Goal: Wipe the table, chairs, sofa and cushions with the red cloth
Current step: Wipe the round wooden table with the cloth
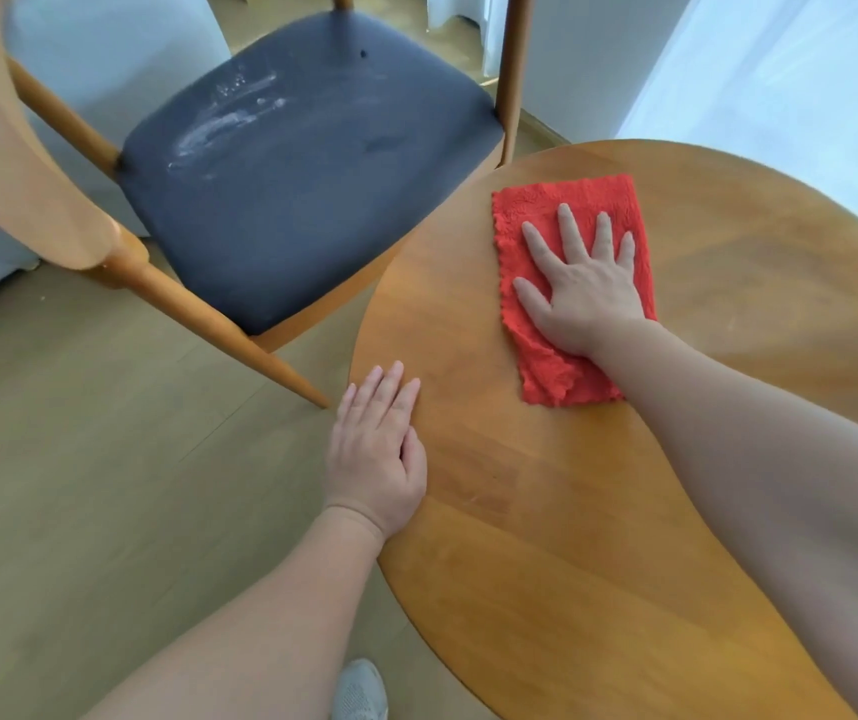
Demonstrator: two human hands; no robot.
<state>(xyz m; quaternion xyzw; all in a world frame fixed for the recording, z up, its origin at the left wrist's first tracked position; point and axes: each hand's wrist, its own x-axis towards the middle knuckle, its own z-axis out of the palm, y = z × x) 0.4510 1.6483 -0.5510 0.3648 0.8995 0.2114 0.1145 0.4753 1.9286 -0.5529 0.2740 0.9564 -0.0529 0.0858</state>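
A folded red cloth [536, 210] lies flat on the round wooden table [546, 537]. My right hand [583, 288] presses down on the cloth with straight, spread fingers. At the table's left edge my left hand [377, 449] rests flat with its fingers straight. A wooden chair with a dark padded seat [302, 200] stands left of the table, its seat edge close to the table rim. White smears mark the seat's far left part.
A pale grey sofa [105, 59] stands behind the chair at the upper left. White curtains [780, 59] hang at the right. Wooden floor [105, 485] spreads out at the left. A grey shoe [362, 691] shows at the bottom.
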